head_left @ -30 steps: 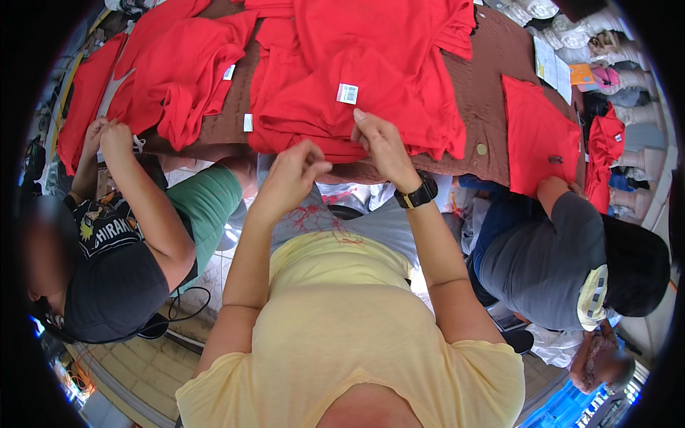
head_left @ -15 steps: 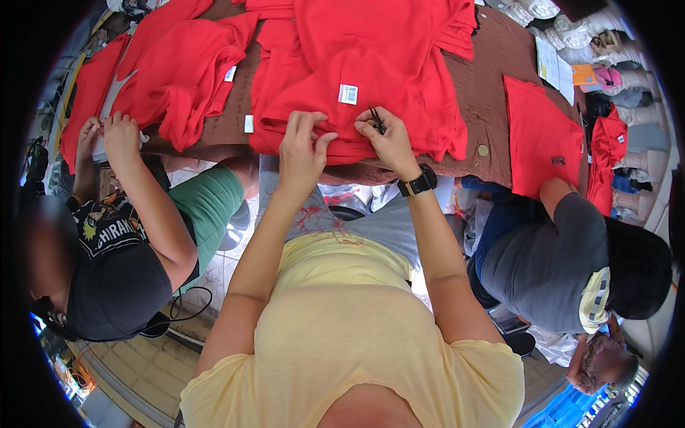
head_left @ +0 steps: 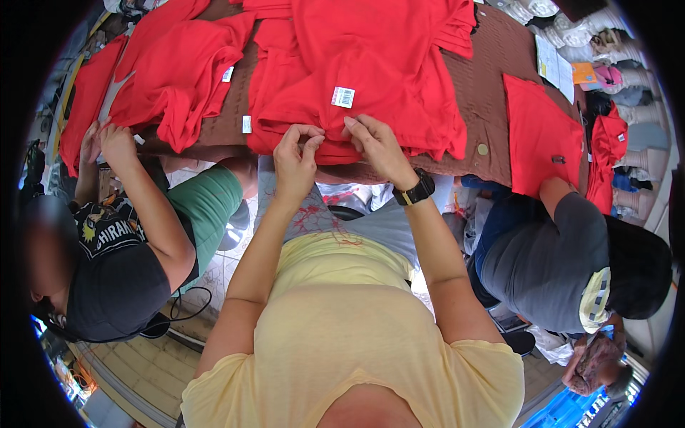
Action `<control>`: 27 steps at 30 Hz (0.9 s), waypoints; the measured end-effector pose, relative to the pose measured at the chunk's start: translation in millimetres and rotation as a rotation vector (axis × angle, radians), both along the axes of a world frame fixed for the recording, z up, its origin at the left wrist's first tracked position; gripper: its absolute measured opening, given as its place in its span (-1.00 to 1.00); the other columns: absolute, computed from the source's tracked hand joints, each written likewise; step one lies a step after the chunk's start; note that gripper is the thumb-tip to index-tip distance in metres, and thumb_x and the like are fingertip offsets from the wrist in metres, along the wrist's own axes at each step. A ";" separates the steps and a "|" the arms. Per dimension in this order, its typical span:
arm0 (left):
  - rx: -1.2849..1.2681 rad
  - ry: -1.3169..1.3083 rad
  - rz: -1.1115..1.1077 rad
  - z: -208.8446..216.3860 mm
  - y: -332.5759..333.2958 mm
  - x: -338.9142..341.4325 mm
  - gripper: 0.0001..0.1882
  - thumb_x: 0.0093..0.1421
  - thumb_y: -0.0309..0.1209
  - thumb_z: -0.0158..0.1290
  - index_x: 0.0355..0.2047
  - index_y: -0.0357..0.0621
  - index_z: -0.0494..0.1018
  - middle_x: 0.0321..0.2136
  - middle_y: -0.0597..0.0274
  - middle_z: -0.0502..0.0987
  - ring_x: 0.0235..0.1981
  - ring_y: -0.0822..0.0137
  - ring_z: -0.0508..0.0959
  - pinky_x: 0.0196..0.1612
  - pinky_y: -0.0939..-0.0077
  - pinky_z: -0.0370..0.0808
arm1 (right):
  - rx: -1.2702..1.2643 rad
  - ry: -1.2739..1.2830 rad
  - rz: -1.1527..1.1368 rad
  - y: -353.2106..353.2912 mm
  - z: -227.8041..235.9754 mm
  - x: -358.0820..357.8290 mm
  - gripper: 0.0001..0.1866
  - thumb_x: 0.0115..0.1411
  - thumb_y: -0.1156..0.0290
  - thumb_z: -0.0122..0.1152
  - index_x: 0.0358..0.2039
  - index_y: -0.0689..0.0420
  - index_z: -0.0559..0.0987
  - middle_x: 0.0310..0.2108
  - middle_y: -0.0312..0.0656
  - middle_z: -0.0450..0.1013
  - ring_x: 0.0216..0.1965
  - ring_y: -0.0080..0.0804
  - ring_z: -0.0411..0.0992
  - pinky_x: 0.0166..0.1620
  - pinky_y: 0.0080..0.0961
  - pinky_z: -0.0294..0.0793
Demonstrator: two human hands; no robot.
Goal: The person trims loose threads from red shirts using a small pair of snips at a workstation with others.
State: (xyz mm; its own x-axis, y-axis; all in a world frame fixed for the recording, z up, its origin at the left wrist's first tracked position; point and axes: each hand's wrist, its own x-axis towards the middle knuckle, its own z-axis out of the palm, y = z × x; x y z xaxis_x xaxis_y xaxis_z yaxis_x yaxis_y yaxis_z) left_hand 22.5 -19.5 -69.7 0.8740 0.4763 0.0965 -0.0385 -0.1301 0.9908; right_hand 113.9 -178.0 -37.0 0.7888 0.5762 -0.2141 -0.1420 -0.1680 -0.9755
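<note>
A red knit garment (head_left: 385, 71) with a white tag (head_left: 342, 97) lies before me, its near edge hanging toward my lap. My left hand (head_left: 295, 162) pinches that edge between thumb and fingers. My right hand (head_left: 383, 148), with a black watch (head_left: 415, 188) on its wrist, is closed at the same edge a little to the right, the fingertips on the red cloth. No tool shows in it; the palm side is hidden.
A brown quilted cloth (head_left: 485, 107) covers the table. At left a co-worker (head_left: 135, 242) handles red garments (head_left: 178, 78); another co-worker (head_left: 549, 250) sits at right by a red piece (head_left: 542, 135). Thread cones (head_left: 642, 114) and an open notebook (head_left: 554, 68) stand at the right edge.
Black thread snips seen in my right hand are now out of sight. My right fingers turned over onto the cloth, and my left hand moved slightly toward me. The tag shifted a little left.
</note>
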 end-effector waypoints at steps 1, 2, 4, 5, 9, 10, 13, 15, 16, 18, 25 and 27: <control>-0.022 -0.003 -0.004 -2.8 -0.7 -0.5 -0.96 0.28 -0.64 0.09 -0.26 -0.35 0.48 -0.29 0.23 0.59 -0.27 0.50 0.55 -0.10 0.62 0.50 | 0.019 0.122 0.035 0.9 4.1 -3.2 -0.56 0.38 0.10 0.06 -0.41 0.26 0.56 -0.59 -0.33 0.40 -0.50 -0.67 0.31 -0.40 -0.59 0.30; -0.049 -0.028 0.008 -5.2 -1.2 -0.4 -0.96 0.25 -0.64 0.10 -0.28 -0.36 0.49 -0.29 0.20 0.58 -0.28 0.48 0.56 -0.14 0.61 0.51 | -0.074 0.169 0.075 2.5 2.1 -4.6 -0.41 0.42 -0.01 -0.13 -0.46 0.27 0.55 -0.61 -0.24 0.40 -0.48 -0.55 0.35 -0.36 -0.50 0.34; -0.103 -0.079 0.032 -8.6 -1.8 1.0 -0.96 0.21 -0.66 0.13 -0.32 -0.37 0.50 -0.29 0.15 0.58 -0.30 0.45 0.58 -0.22 0.58 0.52 | -0.118 0.071 0.141 6.0 -8.5 -7.7 -0.39 0.43 0.01 -0.15 -0.48 0.30 0.54 -0.60 -0.18 0.41 -0.48 -0.47 0.37 -0.35 -0.43 0.35; -0.088 -0.089 0.020 -9.4 -1.4 1.4 -0.96 0.20 -0.66 0.13 -0.33 -0.37 0.50 -0.28 0.15 0.57 -0.29 0.46 0.58 -0.22 0.58 0.52 | -0.141 0.022 0.173 8.3 -13.2 -9.1 -0.39 0.44 0.01 -0.17 -0.49 0.31 0.54 -0.60 -0.15 0.42 -0.48 -0.43 0.38 -0.35 -0.40 0.35; -0.084 -0.124 -0.013 -10.0 1.0 1.1 -0.96 0.18 -0.67 0.15 -0.34 -0.39 0.52 -0.26 0.14 0.56 -0.29 0.46 0.58 -0.22 0.58 0.52 | -0.240 0.024 0.118 18.6 -15.5 -10.1 -0.38 0.42 0.03 -0.13 -0.52 0.35 0.54 -0.62 -0.11 0.42 -0.50 -0.34 0.40 -0.33 -0.33 0.37; -0.097 -0.132 -0.020 -9.4 1.4 1.1 -0.96 0.18 -0.67 0.15 -0.35 -0.39 0.52 -0.26 0.14 0.56 -0.29 0.45 0.58 -0.22 0.58 0.52 | -0.261 0.005 0.116 20.8 -13.2 -10.2 -0.38 0.42 0.03 -0.11 -0.53 0.35 0.54 -0.63 -0.11 0.42 -0.51 -0.35 0.40 -0.33 -0.33 0.37; -0.069 -0.061 -0.075 -8.3 4.1 -1.0 -0.95 0.22 -0.68 0.13 -0.31 -0.37 0.50 -0.16 0.16 0.49 -0.14 0.46 0.52 -0.06 0.61 0.48 | -0.259 -0.029 0.094 25.6 -14.4 -10.1 -0.38 0.41 0.03 -0.09 -0.53 0.35 0.55 -0.66 -0.11 0.40 -0.52 -0.36 0.39 -0.35 -0.32 0.36; -0.013 -0.116 -0.008 -8.6 1.7 1.4 -0.95 0.17 -0.66 0.17 -0.34 -0.37 0.53 -0.16 0.14 0.51 -0.24 0.45 0.55 -0.17 0.61 0.50 | -0.170 -0.021 0.061 25.6 -30.1 -8.1 -0.39 0.41 0.02 -0.07 -0.53 0.35 0.55 -0.67 -0.12 0.39 -0.54 -0.37 0.37 -0.38 -0.31 0.35; 0.017 -0.141 0.028 -9.4 1.4 1.7 -0.94 0.14 -0.65 0.19 -0.35 -0.37 0.54 -0.16 0.13 0.52 -0.29 0.44 0.57 -0.23 0.60 0.51 | -0.187 -0.007 0.069 26.6 -27.1 -8.3 -0.39 0.41 0.03 -0.07 -0.53 0.35 0.54 -0.67 -0.12 0.38 -0.54 -0.37 0.36 -0.39 -0.30 0.34; 0.005 -0.136 0.014 -10.3 2.4 1.5 -0.94 0.14 -0.63 0.20 -0.38 -0.37 0.53 -0.12 0.11 0.50 -0.29 0.44 0.56 -0.26 0.60 0.50 | -0.222 0.022 0.085 27.8 -19.2 -8.1 -0.39 0.42 0.04 -0.08 -0.54 0.34 0.53 -0.68 -0.12 0.38 -0.55 -0.38 0.33 -0.39 -0.29 0.33; 0.196 0.431 -0.399 30.3 26.7 -25.3 -0.76 0.14 -0.53 0.25 -0.24 -0.35 0.45 -0.34 0.06 0.55 -0.42 0.40 0.54 -0.34 0.50 0.48 | -0.103 -0.057 -0.114 3.6 9.1 -5.3 -0.50 0.41 0.12 -0.03 -0.50 0.30 0.50 -0.62 -0.14 0.36 -0.49 -0.44 0.30 -0.36 -0.38 0.28; 0.129 0.377 -0.261 30.0 18.3 -20.3 -0.70 0.19 -0.47 0.26 -0.18 -0.34 0.41 -0.40 0.17 0.58 -0.51 0.48 0.56 -0.42 0.59 0.50 | -0.109 -0.319 -0.100 -1.0 14.7 -4.7 -0.70 0.29 0.25 0.15 -0.40 0.27 0.52 -0.50 -0.15 0.41 -0.48 -0.35 0.40 -0.34 -0.34 0.36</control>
